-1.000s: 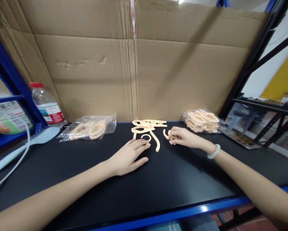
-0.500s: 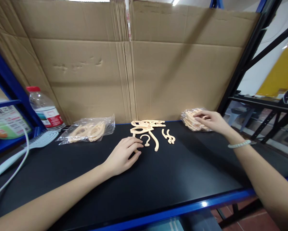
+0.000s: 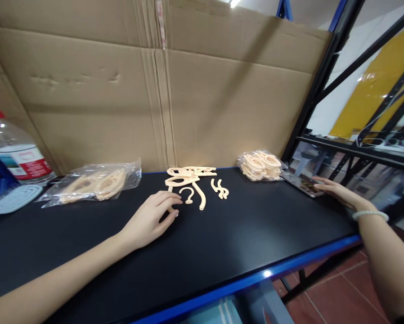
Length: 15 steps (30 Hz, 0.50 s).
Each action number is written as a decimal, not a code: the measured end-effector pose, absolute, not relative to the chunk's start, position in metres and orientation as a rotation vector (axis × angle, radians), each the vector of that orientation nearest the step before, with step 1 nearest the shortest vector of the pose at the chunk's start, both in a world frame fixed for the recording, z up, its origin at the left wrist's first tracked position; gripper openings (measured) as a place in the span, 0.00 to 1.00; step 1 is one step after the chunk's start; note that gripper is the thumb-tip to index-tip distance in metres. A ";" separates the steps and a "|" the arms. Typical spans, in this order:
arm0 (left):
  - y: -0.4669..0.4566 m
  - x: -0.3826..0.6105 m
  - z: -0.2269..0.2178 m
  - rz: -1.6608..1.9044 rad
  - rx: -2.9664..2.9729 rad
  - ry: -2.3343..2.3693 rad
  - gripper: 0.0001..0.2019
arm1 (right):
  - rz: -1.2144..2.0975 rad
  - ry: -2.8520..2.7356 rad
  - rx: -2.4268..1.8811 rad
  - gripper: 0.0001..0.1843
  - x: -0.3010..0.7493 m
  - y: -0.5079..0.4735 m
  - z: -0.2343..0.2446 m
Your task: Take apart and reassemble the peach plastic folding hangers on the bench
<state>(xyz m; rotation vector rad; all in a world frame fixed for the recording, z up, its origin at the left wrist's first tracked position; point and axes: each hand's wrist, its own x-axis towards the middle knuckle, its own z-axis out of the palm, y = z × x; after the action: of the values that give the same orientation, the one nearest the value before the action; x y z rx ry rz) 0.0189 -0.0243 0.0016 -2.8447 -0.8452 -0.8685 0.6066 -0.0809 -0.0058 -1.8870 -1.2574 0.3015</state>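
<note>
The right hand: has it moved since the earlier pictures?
Yes, rightward. Against the right-hand bag of pieces, the right hand was first left of it, by the small hooks, then at it; now it is beyond, at the flat device.

No words or numbers are showing legibly; the red-capped bottle (image 3: 15,143) is bearing a white, red and blue-green label (image 3: 24,162), whose print is appearing too small and blurred to read.

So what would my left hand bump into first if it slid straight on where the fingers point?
Probably the little hook, just past the left hand's fingertips. How big the gap is, I can't quite tell.
</note>
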 end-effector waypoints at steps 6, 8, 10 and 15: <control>-0.021 0.021 0.001 -0.879 -2.818 -0.806 0.10 | 0.524 -1.244 -1.840 0.26 0.614 -0.085 -0.007; -0.020 0.021 0.001 -0.868 -2.815 -0.800 0.10 | 0.545 -1.245 -1.827 0.29 0.616 -0.087 -0.007; -0.019 0.021 0.000 -0.859 -2.813 -0.802 0.11 | 0.555 -1.248 -1.814 0.32 0.617 -0.088 -0.008; -0.017 0.019 -0.002 -0.882 -2.809 -0.798 0.11 | 0.548 -1.249 -1.815 0.34 0.622 -0.086 -0.011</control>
<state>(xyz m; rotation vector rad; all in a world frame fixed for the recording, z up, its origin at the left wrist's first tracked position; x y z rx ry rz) 0.0194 -0.0170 -0.0018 -2.8094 -0.7985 -0.8819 0.6221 -0.0863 -0.0110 -1.8146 -1.2489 0.5478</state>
